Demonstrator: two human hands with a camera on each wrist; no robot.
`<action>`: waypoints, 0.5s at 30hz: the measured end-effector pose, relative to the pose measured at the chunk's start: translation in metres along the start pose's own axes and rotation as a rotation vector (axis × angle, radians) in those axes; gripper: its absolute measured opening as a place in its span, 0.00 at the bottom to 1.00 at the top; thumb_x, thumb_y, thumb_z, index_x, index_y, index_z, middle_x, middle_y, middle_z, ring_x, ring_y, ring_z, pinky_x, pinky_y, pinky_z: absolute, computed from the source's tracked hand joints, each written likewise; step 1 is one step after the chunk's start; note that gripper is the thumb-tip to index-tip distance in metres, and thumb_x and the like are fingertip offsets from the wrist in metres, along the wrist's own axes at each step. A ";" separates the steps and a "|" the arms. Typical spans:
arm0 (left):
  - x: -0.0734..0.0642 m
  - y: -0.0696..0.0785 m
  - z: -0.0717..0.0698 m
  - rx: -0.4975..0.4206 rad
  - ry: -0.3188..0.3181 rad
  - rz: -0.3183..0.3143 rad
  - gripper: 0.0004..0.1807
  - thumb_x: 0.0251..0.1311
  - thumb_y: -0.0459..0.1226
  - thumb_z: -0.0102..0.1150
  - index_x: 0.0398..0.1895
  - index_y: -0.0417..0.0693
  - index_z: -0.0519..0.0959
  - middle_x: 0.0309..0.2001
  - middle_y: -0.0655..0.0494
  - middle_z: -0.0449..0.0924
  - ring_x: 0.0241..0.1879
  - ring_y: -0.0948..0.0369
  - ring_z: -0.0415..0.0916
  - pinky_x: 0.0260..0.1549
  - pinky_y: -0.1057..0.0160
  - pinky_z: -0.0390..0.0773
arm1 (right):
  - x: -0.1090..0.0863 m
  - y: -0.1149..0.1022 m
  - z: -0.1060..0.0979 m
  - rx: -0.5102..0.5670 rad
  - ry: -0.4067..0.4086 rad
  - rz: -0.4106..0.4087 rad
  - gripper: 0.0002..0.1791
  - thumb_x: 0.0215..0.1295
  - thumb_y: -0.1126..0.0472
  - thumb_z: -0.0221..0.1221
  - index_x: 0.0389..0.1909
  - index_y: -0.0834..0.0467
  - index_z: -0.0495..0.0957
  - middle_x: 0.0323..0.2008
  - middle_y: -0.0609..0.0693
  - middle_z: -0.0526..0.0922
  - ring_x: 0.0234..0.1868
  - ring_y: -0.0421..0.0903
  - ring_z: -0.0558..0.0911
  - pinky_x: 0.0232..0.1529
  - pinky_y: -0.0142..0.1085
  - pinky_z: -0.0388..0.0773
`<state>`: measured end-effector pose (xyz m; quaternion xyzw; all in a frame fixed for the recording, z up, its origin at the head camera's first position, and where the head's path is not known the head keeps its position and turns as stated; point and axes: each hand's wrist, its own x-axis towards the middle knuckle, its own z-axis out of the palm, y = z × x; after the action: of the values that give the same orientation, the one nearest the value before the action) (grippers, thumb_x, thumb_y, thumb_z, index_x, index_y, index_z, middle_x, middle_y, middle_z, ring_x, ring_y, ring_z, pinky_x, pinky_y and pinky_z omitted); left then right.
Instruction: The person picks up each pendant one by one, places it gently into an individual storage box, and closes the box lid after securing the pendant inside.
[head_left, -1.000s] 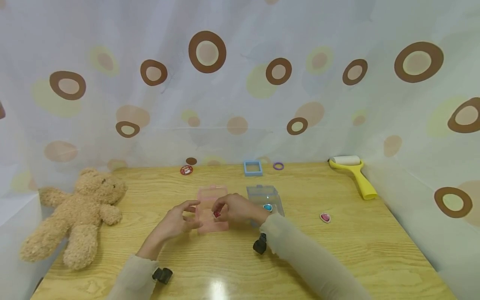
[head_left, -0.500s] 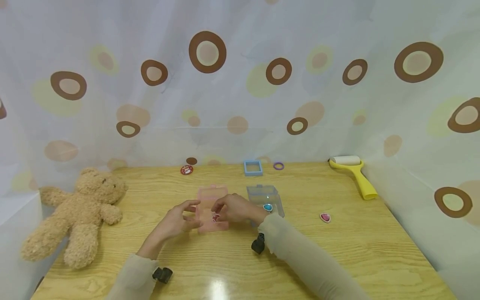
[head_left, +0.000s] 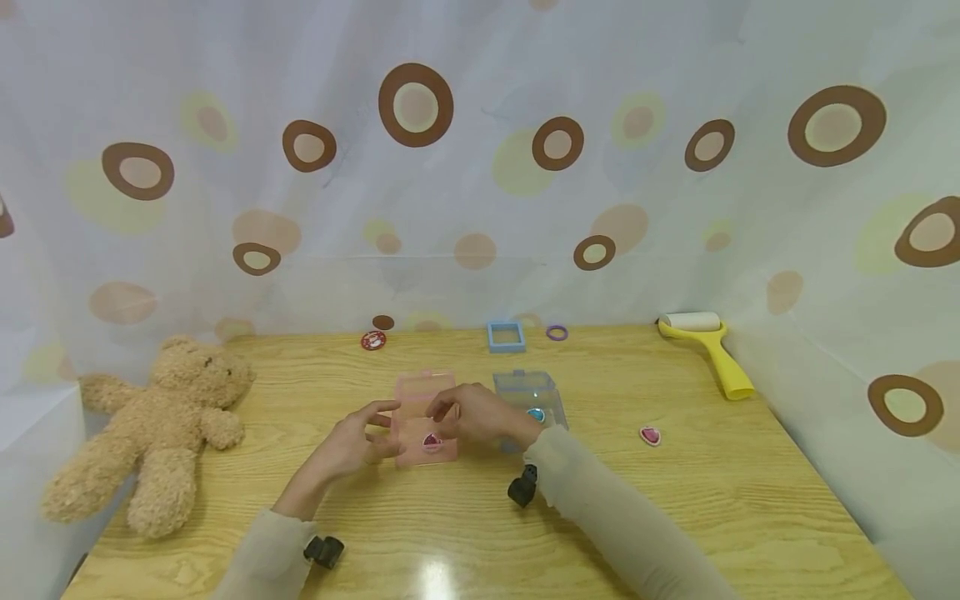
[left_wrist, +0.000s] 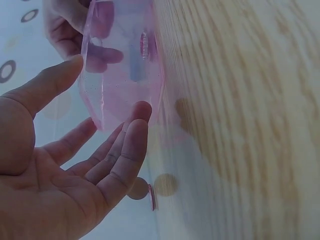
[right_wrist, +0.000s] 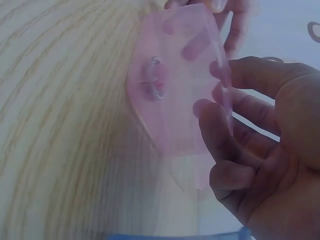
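Note:
A see-through pink plastic box (head_left: pixel 425 385) lies on the table with its lid raised at the back. Inside its front half rests a red-pink gem (head_left: pixel 432 442) with a pale sparkling rim, also visible through the wall in the left wrist view. My left hand (head_left: pixel 352 439) is at the box's left side, thumb near the front edge and relaxed fingers along the wall. Over the right side of the box hovers my right hand (head_left: pixel 476 414), its loosely bent fingers (right_wrist: pixel 215 127) apart from the gem and gripping nothing.
Right of it stands a bluish clear box (head_left: pixel 558 404) holding a blue gem (head_left: pixel 536 414). Another pink gem (head_left: pixel 650 435) lies farther right. A yellow-handled roller (head_left: pixel 712 342), light-blue square frame (head_left: pixel 506 337), purple ring (head_left: pixel 557 332), red badge (head_left: pixel 372 340) and teddy bear (head_left: pixel 157 425) lie around.
My right fingers have let go of the red-pink gem and lifted slightly away; it now lies in full view in the pink box. My left hand has stayed in place.

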<state>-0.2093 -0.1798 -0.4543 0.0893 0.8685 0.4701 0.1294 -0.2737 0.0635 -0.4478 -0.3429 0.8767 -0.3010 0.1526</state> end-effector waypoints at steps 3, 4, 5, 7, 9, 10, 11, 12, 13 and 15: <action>0.000 0.000 0.001 0.002 0.008 -0.009 0.39 0.60 0.38 0.70 0.74 0.47 0.64 0.63 0.35 0.72 0.52 0.45 0.81 0.39 0.56 0.84 | -0.004 0.001 -0.005 0.033 0.011 -0.015 0.14 0.66 0.59 0.63 0.52 0.56 0.82 0.46 0.48 0.86 0.44 0.45 0.83 0.44 0.36 0.79; 0.001 0.000 0.001 0.002 0.010 -0.011 0.39 0.60 0.38 0.70 0.74 0.47 0.64 0.63 0.35 0.72 0.53 0.45 0.80 0.39 0.56 0.84 | -0.005 0.001 -0.007 0.043 0.013 -0.019 0.14 0.67 0.59 0.63 0.52 0.57 0.82 0.46 0.49 0.86 0.46 0.46 0.83 0.45 0.36 0.79; 0.001 -0.001 0.002 0.003 0.012 -0.014 0.39 0.60 0.38 0.69 0.74 0.47 0.64 0.63 0.36 0.72 0.53 0.44 0.80 0.39 0.56 0.84 | -0.006 0.001 -0.009 0.058 0.013 -0.023 0.15 0.67 0.60 0.63 0.53 0.58 0.82 0.47 0.50 0.86 0.47 0.47 0.83 0.46 0.36 0.79; 0.001 -0.001 0.002 0.003 0.016 -0.019 0.39 0.60 0.38 0.69 0.74 0.48 0.64 0.63 0.36 0.72 0.54 0.43 0.79 0.40 0.56 0.84 | -0.008 0.001 -0.014 0.086 0.012 -0.035 0.15 0.67 0.61 0.63 0.53 0.60 0.81 0.47 0.53 0.85 0.50 0.50 0.82 0.46 0.35 0.78; 0.002 -0.002 0.002 0.008 0.015 -0.014 0.39 0.60 0.38 0.69 0.74 0.47 0.63 0.63 0.36 0.72 0.55 0.42 0.79 0.40 0.55 0.84 | -0.011 0.002 -0.018 0.098 0.015 -0.045 0.16 0.67 0.62 0.63 0.54 0.61 0.80 0.48 0.55 0.85 0.52 0.51 0.82 0.46 0.34 0.78; 0.002 -0.002 0.001 0.007 0.013 -0.012 0.39 0.60 0.38 0.69 0.74 0.47 0.63 0.63 0.36 0.72 0.55 0.41 0.79 0.40 0.55 0.84 | -0.012 0.002 -0.019 0.102 0.016 -0.048 0.16 0.67 0.62 0.63 0.54 0.61 0.80 0.48 0.56 0.85 0.52 0.52 0.82 0.46 0.34 0.78; 0.002 -0.002 0.001 0.008 0.013 -0.010 0.39 0.60 0.38 0.69 0.74 0.47 0.63 0.63 0.36 0.72 0.55 0.41 0.79 0.40 0.55 0.84 | -0.013 0.003 -0.021 0.100 0.018 -0.051 0.16 0.68 0.61 0.62 0.54 0.61 0.80 0.48 0.56 0.85 0.52 0.52 0.83 0.45 0.33 0.78; 0.002 -0.002 0.001 0.009 0.012 -0.007 0.39 0.60 0.38 0.69 0.74 0.47 0.63 0.63 0.36 0.72 0.55 0.41 0.79 0.40 0.55 0.84 | -0.015 0.004 -0.023 0.099 0.022 -0.054 0.16 0.68 0.61 0.62 0.54 0.61 0.80 0.48 0.56 0.85 0.52 0.52 0.83 0.46 0.33 0.78; 0.002 -0.002 0.001 0.008 0.010 -0.005 0.39 0.60 0.39 0.69 0.74 0.46 0.63 0.63 0.36 0.72 0.55 0.41 0.79 0.40 0.55 0.84 | -0.016 0.005 -0.024 0.095 0.029 -0.054 0.16 0.68 0.60 0.62 0.55 0.60 0.80 0.49 0.56 0.85 0.52 0.51 0.83 0.46 0.33 0.78; 0.001 -0.002 0.001 0.009 0.007 0.001 0.39 0.60 0.39 0.69 0.74 0.46 0.63 0.63 0.36 0.72 0.55 0.41 0.79 0.40 0.55 0.84 | -0.020 0.007 -0.027 0.082 0.041 -0.052 0.16 0.69 0.59 0.62 0.55 0.59 0.80 0.48 0.54 0.86 0.51 0.51 0.83 0.47 0.33 0.79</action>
<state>-0.2102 -0.1798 -0.4565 0.0884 0.8710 0.4666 0.1256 -0.2758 0.0926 -0.4303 -0.3529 0.8573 -0.3474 0.1408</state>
